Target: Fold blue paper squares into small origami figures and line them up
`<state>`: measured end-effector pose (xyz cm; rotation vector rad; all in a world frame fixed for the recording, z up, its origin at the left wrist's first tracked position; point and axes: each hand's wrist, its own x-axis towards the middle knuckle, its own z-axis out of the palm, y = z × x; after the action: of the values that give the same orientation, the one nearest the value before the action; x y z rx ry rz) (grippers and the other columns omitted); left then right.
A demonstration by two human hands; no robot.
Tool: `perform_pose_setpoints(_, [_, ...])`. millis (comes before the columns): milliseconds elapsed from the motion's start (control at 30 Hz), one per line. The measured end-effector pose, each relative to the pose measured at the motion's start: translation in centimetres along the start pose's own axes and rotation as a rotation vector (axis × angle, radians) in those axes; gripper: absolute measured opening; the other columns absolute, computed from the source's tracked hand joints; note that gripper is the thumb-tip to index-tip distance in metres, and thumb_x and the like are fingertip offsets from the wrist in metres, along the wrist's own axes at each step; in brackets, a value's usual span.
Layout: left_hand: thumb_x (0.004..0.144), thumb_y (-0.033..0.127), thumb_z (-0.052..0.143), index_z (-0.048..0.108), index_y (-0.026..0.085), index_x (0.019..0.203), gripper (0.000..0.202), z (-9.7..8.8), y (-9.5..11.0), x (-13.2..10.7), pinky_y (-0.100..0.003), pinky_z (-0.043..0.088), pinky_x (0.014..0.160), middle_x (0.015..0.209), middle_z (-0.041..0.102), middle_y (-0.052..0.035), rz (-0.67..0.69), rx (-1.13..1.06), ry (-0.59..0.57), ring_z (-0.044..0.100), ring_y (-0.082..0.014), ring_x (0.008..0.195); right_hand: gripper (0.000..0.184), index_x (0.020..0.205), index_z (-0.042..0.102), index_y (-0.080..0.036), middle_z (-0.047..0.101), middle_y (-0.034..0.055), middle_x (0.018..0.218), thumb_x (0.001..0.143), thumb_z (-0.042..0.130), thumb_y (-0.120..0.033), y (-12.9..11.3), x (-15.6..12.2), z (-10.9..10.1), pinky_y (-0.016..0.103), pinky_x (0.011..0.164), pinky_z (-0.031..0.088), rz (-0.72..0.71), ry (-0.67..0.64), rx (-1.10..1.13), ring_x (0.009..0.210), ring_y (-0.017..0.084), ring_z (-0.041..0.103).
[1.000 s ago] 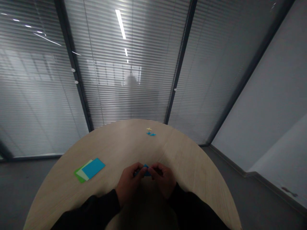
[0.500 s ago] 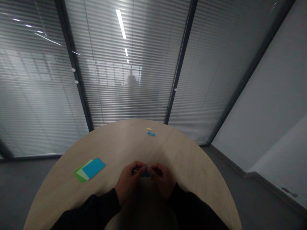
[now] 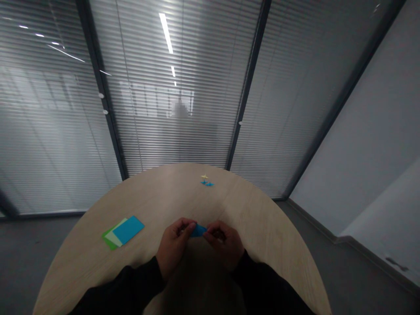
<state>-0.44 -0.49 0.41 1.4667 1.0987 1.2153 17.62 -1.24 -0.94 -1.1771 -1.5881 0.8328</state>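
Observation:
A small folded piece of blue paper [image 3: 198, 231] is held between my two hands, just over the near middle of the table. My left hand [image 3: 175, 243] pinches its left end between thumb and fingers. At its right end, my right hand [image 3: 225, 243] grips the paper with thumb and fingertips. Only the middle of the paper shows; its ends are hidden by my fingers. Farther off, two small blue folded paper figures [image 3: 209, 184] and a pale yellow folded paper figure [image 3: 204, 176] lie close together.
The round wooden table [image 3: 265, 227] carries a fanned stack of paper sheets at the left, with a blue sheet [image 3: 128, 229] on top and green sheets [image 3: 110, 240] beneath. Behind the table stands a glass partition with blinds [image 3: 183, 140]; a white wall [image 3: 367, 144] is on the right.
My hands have drawn slightly apart, and more of the blue paper between them now shows. The stack and the small figures have not moved.

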Motion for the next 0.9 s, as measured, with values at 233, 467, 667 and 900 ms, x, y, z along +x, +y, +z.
perform_pose_setpoints(233, [0.084,0.043,0.06,0.067,0.017,0.083,0.027,0.02,-0.03,-0.08,-0.03,0.045,0.065,0.073,0.067,-0.0035,0.002,0.056,0.027,0.06,-0.0199,0.069,0.031,0.073,0.058,-0.019,0.061,0.0016,0.067,0.074,0.071,-0.047,0.72,0.2,0.22,0.026,0.056,0.043,0.092,0.045,0.116,0.059,0.015,0.055])
perform_pose_setpoints(467, [0.084,0.044,0.06,0.068,0.017,0.085,0.028,0.03,-0.3,-0.15,-0.029,0.044,0.065,0.074,0.067,-0.0032,-0.014,0.044,0.037,0.059,-0.0197,0.07,0.03,0.074,0.055,-0.019,0.058,-0.001,0.062,0.073,0.072,-0.044,0.84,0.34,0.3,0.026,0.055,0.041,0.144,0.116,0.135,0.057,0.014,0.052])
perform_pose_setpoints(667, [0.081,0.046,0.065,0.068,0.016,0.082,0.03,0.26,-0.16,-0.3,-0.028,0.044,0.064,0.072,0.066,-0.0026,-0.047,-0.079,0.042,0.058,-0.0185,0.068,0.034,0.078,0.053,-0.02,0.055,-0.0028,0.063,0.072,0.074,-0.046,0.35,0.4,0.54,0.025,0.053,0.041,0.094,0.142,0.224,0.055,0.013,0.051])
perform_pose_setpoints(900, [0.081,0.048,0.065,0.065,0.016,0.083,0.033,0.23,-0.49,-0.14,-0.026,0.044,0.06,0.07,0.064,-0.001,-0.115,-0.222,0.045,0.056,-0.0155,0.062,0.054,0.089,0.063,-0.016,0.058,0.0016,0.069,0.08,0.054,-0.069,0.7,0.68,0.54,0.027,0.054,0.045,0.135,0.071,0.356,0.058,0.014,0.054])
